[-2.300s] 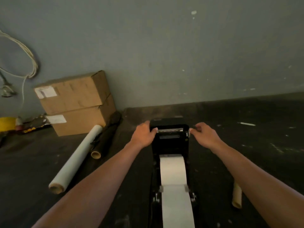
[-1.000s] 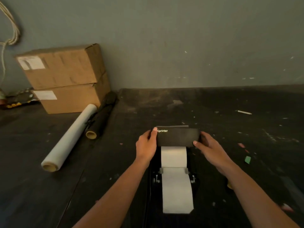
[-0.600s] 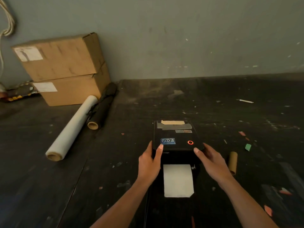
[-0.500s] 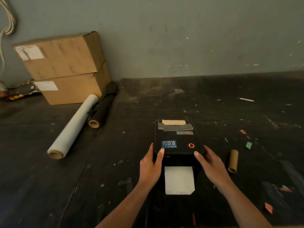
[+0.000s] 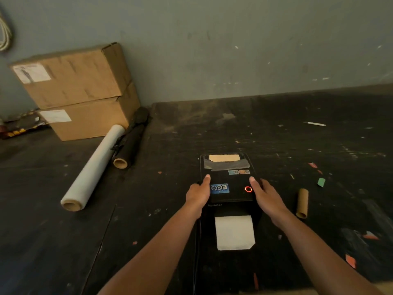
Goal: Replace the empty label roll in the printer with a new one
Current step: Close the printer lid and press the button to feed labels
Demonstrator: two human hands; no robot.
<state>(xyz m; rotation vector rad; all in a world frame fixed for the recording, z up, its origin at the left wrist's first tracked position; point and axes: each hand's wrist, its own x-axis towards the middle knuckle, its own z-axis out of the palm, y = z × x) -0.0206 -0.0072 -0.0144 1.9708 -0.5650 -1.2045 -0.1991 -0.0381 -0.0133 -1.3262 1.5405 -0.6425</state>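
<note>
Both forearms reach forward, the left hand and right hand lying on the closed lid of a glossy black printer, thumbs flat on top, fingers wrapped over its side edges. Between the wrists, a white matte label strip pokes from the front slot. Right of the right hand lies a bare cardboard core on the dark table.
</note>
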